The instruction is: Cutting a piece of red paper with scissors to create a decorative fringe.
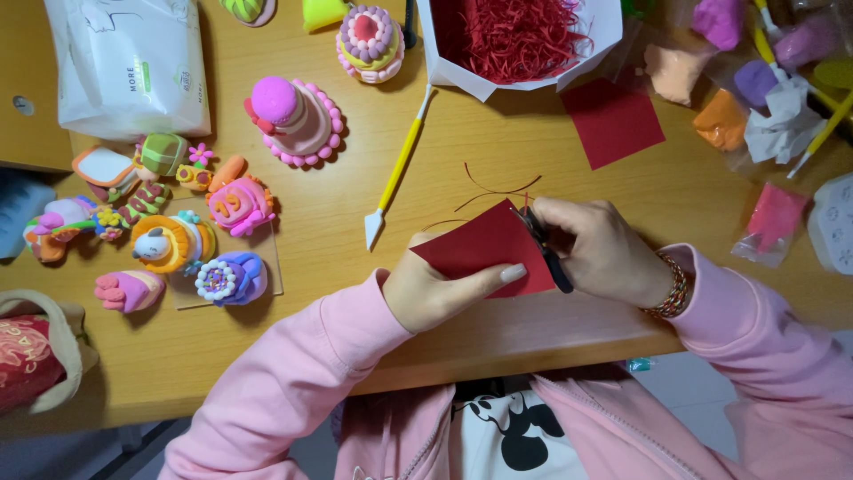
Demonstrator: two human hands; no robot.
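We pinch the red paper square (484,246) in our left hand (435,289), thumb pressed on top, at table (462,338) edge. Our right hand (604,253), at three o'clock of it, is closed around black scissors (544,249). The blades could nick our thumb, or the thin strips (493,188) at twelve o'clock could tear unevenly.

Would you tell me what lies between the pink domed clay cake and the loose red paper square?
In the head view, a yellow-handled sculpting tool lies on the table between the cake and the square.
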